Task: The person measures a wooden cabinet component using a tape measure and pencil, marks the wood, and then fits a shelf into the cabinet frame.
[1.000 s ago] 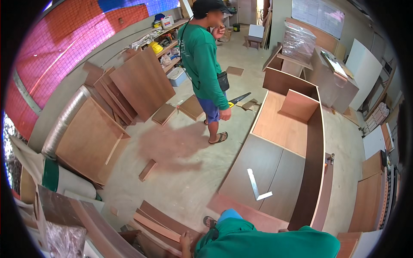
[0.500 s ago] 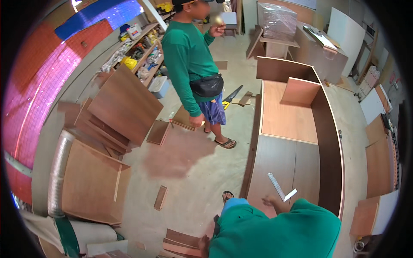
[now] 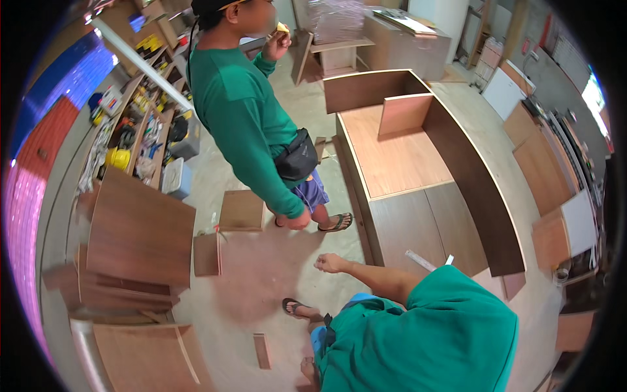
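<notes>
My right hand (image 3: 331, 262) reaches out to the left over the floor, fingers loosely bent, with nothing visible in it. At the lower edge hangs my left hand (image 3: 309, 370), partly hidden beside my body, its fingers unclear. On my right lies a long brown wooden cabinet carcass (image 3: 406, 157), open side up. A metal try square (image 3: 420, 260) rests on its grey-brown panels, partly covered by my sleeve. A small wood strip (image 3: 261, 351) lies on the floor to the left of my left hand.
A co-worker in a green shirt (image 3: 245, 117) stands ahead, one hand raised with a yellowish item. Brown panels (image 3: 140, 228) lean at the left, near a shelf (image 3: 140, 124) of tools. Cut boards (image 3: 241, 210) lie by the co-worker's feet. More boards (image 3: 545, 170) stand at the right.
My right hand has moved left, away from the try square and out beyond the cabinet. My view has turned, and the wood pieces by my left hand have left the picture.
</notes>
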### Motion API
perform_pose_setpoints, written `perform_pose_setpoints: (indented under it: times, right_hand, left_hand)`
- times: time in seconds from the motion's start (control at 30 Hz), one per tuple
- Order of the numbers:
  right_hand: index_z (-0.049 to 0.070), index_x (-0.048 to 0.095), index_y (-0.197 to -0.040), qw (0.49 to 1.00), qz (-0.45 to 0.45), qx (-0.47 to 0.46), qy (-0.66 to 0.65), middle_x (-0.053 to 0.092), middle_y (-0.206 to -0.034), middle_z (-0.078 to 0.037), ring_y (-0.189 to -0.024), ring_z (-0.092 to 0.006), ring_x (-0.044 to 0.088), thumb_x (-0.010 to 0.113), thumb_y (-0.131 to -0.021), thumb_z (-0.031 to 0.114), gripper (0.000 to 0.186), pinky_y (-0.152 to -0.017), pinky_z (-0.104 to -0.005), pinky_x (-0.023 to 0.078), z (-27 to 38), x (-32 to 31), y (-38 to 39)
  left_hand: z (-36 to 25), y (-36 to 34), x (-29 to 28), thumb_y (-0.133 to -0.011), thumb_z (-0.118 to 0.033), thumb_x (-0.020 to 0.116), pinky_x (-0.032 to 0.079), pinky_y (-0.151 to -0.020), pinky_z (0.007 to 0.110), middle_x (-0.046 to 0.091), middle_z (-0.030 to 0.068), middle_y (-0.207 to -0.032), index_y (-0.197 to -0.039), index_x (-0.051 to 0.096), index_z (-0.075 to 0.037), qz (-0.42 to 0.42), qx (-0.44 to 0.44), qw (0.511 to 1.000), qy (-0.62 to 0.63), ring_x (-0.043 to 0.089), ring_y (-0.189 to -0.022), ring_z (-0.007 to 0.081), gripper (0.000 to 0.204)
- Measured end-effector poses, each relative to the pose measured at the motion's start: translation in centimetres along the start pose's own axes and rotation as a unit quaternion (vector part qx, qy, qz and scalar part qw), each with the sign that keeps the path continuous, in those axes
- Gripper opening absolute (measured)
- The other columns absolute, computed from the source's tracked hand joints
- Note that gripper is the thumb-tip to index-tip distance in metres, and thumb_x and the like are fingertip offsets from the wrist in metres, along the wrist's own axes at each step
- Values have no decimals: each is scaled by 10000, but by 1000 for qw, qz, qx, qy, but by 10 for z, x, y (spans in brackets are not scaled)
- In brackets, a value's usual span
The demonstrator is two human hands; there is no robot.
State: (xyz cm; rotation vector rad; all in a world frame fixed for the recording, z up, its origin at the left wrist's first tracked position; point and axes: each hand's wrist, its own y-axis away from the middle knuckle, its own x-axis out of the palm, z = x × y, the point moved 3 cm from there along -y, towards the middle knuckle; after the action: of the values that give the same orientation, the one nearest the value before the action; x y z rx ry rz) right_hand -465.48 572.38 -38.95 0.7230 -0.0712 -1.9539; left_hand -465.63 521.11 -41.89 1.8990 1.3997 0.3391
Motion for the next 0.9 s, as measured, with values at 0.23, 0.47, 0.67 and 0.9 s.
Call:
perform_pose_setpoints:
  times: [0.23,0.47,0.67,0.9]
  right_hand:
    - [3,789,-851,949,56,262,167,760,-894,-253,-898,-424,750,541,-962,549,610,-837,-549,578,-154,57,26]
    - [97,683,-1363,859,87,476,-170,721,-1342,-133,-1219,-332,692,579,-1027,624,633,-991,-558,573,-18,124,-24]
    - [102,361,-1679,748,192,344,-534,350,-1740,-109,-1561,-305,368,403,-1016,817,977,-1259,-469,365,95,120,-184]
    - [49,439,-1628,930,136,222,-261,543,-1569,-120,-1404,-240,526,468,-1071,694,853,-1170,-424,431,210,-38,-457]
  left_hand:
    - [-116,-158,-30,-1031,-237,642,553,-760,366,727,133,-1062,-1214,739,45,66,-85,989,-103,678,-869,231,350]
    - [-333,-381,-142,-989,-263,660,557,-850,377,748,123,-1053,-1127,784,33,23,63,967,-247,675,-923,219,349]
    - [-496,-546,-55,-981,-274,782,611,-730,334,739,158,-1236,-1451,598,42,29,69,987,-141,772,-907,245,596]
    - [-563,-618,55,-962,-363,797,592,-884,379,776,196,-1170,-1338,698,29,-1,158,950,-271,758,-971,252,551]
